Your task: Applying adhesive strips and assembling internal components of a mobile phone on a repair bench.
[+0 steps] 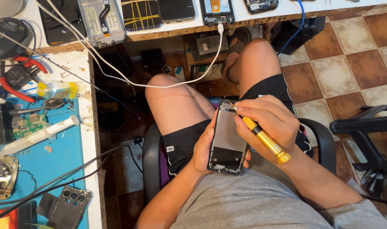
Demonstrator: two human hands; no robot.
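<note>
Over the lap, the left hand [202,148] cradles an opened phone [228,138] from below, its long axis running away from the body. The right hand [265,123] is closed around a yellow screwdriver [263,138], whose tip meets the phone's top right corner, just under the fingertips. A blue mat [61,157] lies well left.

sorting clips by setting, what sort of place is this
Probably a phone repair bench: an opened black phone in the left hand, a yellow metal screwdriver in the right hand, a green circuit board.
</note>
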